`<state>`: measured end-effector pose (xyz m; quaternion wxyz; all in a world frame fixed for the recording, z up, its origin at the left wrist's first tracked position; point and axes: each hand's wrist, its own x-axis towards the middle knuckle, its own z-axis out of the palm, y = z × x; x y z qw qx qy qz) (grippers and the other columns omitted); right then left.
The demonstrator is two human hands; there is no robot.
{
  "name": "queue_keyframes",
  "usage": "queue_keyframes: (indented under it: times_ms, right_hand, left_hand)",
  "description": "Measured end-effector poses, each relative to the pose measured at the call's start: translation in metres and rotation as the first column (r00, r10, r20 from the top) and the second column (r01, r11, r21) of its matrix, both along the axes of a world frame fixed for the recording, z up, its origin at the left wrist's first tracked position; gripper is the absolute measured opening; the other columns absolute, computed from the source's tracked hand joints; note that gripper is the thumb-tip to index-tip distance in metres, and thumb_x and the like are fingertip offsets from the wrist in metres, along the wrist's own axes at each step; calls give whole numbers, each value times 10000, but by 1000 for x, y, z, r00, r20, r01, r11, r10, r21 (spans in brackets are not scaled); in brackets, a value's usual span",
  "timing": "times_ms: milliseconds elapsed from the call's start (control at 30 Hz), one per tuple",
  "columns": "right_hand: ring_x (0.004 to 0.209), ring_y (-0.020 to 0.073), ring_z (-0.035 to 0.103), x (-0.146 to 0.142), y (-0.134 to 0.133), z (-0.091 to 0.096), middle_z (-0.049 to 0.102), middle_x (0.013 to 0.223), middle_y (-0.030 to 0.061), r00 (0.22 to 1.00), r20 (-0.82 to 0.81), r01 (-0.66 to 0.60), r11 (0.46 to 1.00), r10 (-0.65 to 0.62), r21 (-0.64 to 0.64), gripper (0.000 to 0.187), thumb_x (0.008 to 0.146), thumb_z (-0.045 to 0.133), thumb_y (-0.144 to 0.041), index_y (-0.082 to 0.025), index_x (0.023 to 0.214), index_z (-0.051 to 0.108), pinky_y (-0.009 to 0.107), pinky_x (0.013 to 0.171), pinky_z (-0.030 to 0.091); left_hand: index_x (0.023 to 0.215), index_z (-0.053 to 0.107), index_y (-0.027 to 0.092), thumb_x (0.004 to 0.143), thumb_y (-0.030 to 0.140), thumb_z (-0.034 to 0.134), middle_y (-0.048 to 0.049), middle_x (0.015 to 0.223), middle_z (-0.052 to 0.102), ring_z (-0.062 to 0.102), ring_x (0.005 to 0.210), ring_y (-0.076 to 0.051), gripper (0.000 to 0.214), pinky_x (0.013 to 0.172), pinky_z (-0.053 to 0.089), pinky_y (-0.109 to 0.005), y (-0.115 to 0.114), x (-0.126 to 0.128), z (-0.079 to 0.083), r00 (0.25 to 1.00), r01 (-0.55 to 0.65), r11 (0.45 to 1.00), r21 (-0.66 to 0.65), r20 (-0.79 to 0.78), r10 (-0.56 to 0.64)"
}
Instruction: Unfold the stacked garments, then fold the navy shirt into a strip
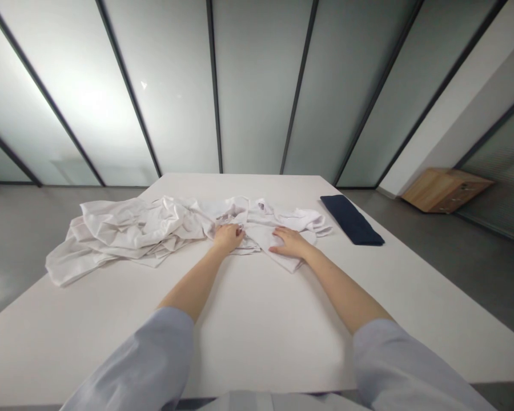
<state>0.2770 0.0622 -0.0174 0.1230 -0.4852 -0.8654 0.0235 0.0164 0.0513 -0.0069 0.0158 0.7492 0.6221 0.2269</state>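
Note:
A heap of crumpled white garments point(132, 231) lies across the far half of a white table point(257, 319). My left hand point(228, 236) rests on the white cloth near the middle of the heap, its fingers curled and pinching a fold. My right hand point(289, 242) lies flat on a smoothed piece of the same white cloth, fingers stretched out to the left. Both forearms reach forward from light grey sleeves.
A folded dark navy cloth point(351, 220) lies on the table's far right. A wooden cabinet point(445, 188) stands on the grey floor at the right wall. Frosted glass panels with dark frames close off the back.

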Motion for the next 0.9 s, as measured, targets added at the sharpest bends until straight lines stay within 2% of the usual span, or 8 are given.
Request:
queue_keyframes:
  times_ms: [133, 267, 333, 467, 533, 600, 733, 900]
  right_hand:
    - [1222, 290, 498, 8, 8, -6, 592, 1281, 138, 972, -47, 235, 967, -231, 96, 336, 881, 563, -408, -196, 1130, 639, 428, 1001, 366]
    - [1103, 323, 529, 23, 13, -3, 613, 1144, 177, 871, -198, 485, 849, -449, 209, 266, 844, 575, -272, -164, 1081, 629, 450, 929, 373]
    - [982, 285, 564, 27, 12, 1, 647, 1007, 148, 877, -259, 466, 847, -405, 255, 197, 844, 526, -228, -165, 990, 642, 398, 875, 387]
    - [750, 202, 573, 17, 3, 8, 657, 749, 59, 959, -215, 231, 948, -185, 217, 212, 863, 490, -307, -190, 811, 659, 300, 771, 392]
    - [788, 197, 586, 8, -3, 9, 679, 806, 58, 986, -135, 113, 983, -93, 144, 249, 864, 513, -378, -198, 832, 681, 289, 783, 394]
    - [942, 222, 589, -1, -7, 8, 681, 1032, 90, 997, -57, 51, 994, -45, 99, 308, 848, 555, -444, -206, 988, 692, 308, 841, 399]
    - [1178, 291, 497, -5, -7, 3, 535, 1343, 136, 993, 30, 115, 989, -118, 91, 479, 869, 541, -494, -226, 1263, 589, 399, 934, 388]
    - [1084, 304, 548, 10, 5, -6, 618, 1197, 159, 934, 12, 352, 924, -357, 149, 337, 910, 482, -319, -203, 1188, 632, 417, 885, 410]
  left_hand:
    - [1031, 682, 211, 776, 585, 601, -117, 1165, 668, 574, 1130, -314, 460, 1046, 348, -481, -4, 8, -7, 985, 167, 985, -33, -36, -168]
    - [1101, 669, 250, 855, 365, 558, -84, 1295, 608, 528, 1220, -279, 294, 1121, 250, -523, -4, 11, -13, 967, 243, 969, -45, -72, -246]
    - [1032, 701, 241, 871, 228, 489, -83, 1211, 656, 565, 1168, -261, 266, 1115, 274, -507, -2, 9, -14, 972, 230, 973, -22, -48, -230]
    - [1063, 715, 202, 841, 168, 443, -90, 1116, 689, 595, 1093, -253, 353, 1024, 412, -441, 9, 1, -13, 969, 178, 982, 63, 163, -186]
    - [1107, 704, 193, 829, 155, 413, -81, 1124, 685, 596, 1091, -236, 405, 1002, 437, -411, 14, -2, -13, 927, 144, 981, 128, 329, -179]
    - [1104, 706, 187, 819, 155, 398, -73, 1133, 683, 596, 1096, -221, 421, 1007, 437, -389, 19, -3, -12, 865, 120, 978, 169, 466, -186]
    - [1039, 713, 193, 809, 184, 403, -41, 1091, 706, 616, 1057, -211, 386, 980, 454, -353, 21, -1, -12, 764, 110, 988, 111, 627, -156]
    - [947, 685, 181, 821, 237, 404, -44, 969, 714, 631, 959, -217, 313, 871, 488, -333, 17, 0, -9, 740, 18, 997, 77, 670, -65]
